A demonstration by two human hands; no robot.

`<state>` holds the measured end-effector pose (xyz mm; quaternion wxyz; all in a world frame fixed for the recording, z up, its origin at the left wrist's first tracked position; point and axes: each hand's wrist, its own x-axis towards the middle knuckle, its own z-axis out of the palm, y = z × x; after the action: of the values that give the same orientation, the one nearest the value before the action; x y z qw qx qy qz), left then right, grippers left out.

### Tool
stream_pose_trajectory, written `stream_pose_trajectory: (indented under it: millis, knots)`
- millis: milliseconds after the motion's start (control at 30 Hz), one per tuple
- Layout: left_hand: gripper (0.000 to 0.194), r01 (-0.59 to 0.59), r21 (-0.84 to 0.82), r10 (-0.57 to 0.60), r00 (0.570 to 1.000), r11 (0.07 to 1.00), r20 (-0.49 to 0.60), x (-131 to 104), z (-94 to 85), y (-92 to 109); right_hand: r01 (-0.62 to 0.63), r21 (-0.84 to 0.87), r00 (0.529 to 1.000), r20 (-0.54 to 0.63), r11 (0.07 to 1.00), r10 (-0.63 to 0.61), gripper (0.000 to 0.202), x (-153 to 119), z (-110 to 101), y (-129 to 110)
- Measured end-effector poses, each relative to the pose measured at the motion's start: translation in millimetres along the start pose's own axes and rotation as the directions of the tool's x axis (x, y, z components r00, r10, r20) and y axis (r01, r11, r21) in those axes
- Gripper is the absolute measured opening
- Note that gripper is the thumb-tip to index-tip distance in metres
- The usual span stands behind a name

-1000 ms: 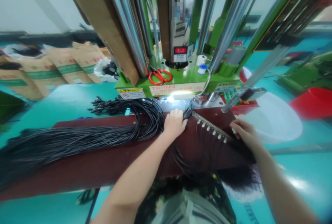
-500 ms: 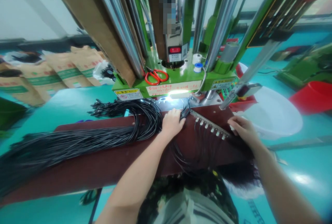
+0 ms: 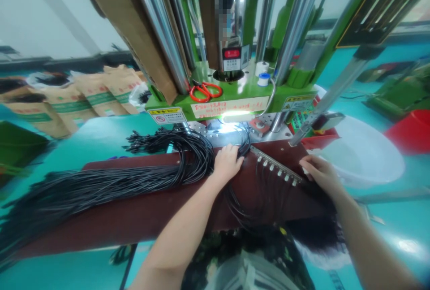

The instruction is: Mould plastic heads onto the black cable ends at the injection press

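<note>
My left hand (image 3: 229, 163) is closed over thin black cables (image 3: 244, 145) on the brown board, beside the machine's lit opening. Its fingers hide part of them. To its right lies a narrow metal strip (image 3: 275, 165) with a row of small white connectors (image 3: 279, 172) along it, dark cables trailing from them toward my lap. Beyond the strip's right end, my right hand (image 3: 319, 172) pinches a small white piece (image 3: 305, 170), mostly covered by the fingers. A large looped bundle of black cables (image 3: 134, 180) lies left of my left hand.
The green press (image 3: 208, 105) rises ahead, with red-handled scissors (image 3: 205, 92) and a wire spool (image 3: 264, 79) on its ledge. The brown board (image 3: 134, 222) spans the front. A white basin (image 3: 369, 151) and red container (image 3: 410, 131) stand right; paper sacks (image 3: 96, 95) stand back left.
The view has shifted slightly, so the scene sits a little farther right. Both hands keep nearly the same places relative to the board and the metal strip.
</note>
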<state>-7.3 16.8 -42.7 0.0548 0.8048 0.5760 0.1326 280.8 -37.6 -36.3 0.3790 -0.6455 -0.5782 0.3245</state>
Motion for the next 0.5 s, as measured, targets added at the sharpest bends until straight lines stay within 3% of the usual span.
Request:
stream_pose_trajectory:
  millis: [133,333,500]
  knots:
    - [0.031,-0.002,0.0,0.002,1.0,1.0,0.008,0,-1.2,0,0.022,-0.07,0.999,0.03,0.997,-0.02,0.025,0,-1,0]
    - [0.031,0.001,-0.029,-0.001,1.0,1.0,0.013,1,-2.6,2,0.098,-0.238,0.973,0.229,0.966,-0.042,0.023,11,0,-28]
    - [0.031,0.02,-0.065,-0.019,1.0,0.998,0.021,1,-2.6,3,0.3,-0.258,0.944,0.215,0.918,-0.249,0.024,55,33,-64]
